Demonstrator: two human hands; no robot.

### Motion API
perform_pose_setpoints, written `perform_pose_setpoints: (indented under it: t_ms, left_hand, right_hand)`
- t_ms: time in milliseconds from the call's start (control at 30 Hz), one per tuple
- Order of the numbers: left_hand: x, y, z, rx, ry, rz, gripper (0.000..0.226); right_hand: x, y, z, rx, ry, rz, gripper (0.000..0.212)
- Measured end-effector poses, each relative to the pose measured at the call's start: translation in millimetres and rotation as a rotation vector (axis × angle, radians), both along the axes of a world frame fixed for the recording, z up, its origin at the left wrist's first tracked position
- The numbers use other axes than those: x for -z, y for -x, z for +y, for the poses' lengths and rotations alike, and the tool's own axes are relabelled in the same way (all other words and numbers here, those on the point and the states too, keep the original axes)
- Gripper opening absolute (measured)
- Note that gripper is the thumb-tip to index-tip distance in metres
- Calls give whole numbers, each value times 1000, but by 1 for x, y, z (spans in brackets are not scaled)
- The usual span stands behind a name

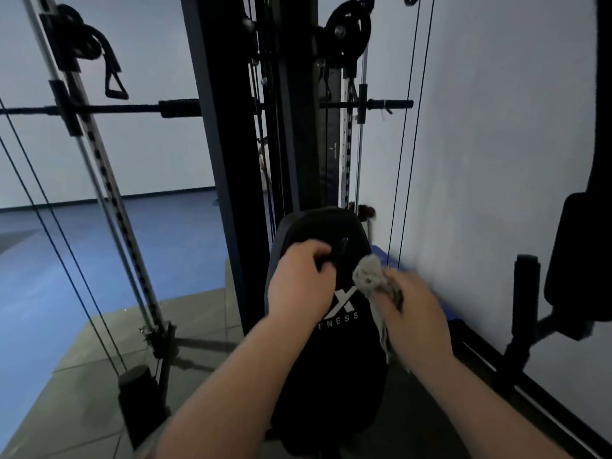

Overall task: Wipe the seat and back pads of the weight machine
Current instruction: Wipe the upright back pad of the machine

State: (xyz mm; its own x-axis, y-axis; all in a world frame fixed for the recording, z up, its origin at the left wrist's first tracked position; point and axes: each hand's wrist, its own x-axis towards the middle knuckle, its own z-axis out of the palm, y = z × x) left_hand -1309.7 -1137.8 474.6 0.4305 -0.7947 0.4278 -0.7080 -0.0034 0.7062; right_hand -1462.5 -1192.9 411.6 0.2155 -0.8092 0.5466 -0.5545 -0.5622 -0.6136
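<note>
Black pad (331,359), blue floor (99,260), grey wall (496,160)

Pad lettering: white letters "TNESS" on the black pad (334,352), between the left hand (299,286) and the right hand (414,309).
Pad logo: large white "X" just above those letters, partly hidden by the left hand.
</note>
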Motion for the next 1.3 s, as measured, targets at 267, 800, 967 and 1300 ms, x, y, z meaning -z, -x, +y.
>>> perform_pose_setpoints:
  t_ms: [267, 800, 967, 1300]
  left_hand:
    - [-83, -91, -46, 71, -19, -255, 27]
    - [1, -133, -89, 170, 46, 69, 49]
    - [5, -131, -90, 136, 58, 133, 48]
    - [-11, -140, -90, 216, -28, 56, 51]
  right_hand:
    - [-84, -50, -52, -31, 146, 3, 22]
    - [-106, -131, -133, -316, 162, 451, 25]
    - [-114, -116, -141, -456, 128, 365, 22]
    - [-116, -125, -143, -543, 46, 359, 25]
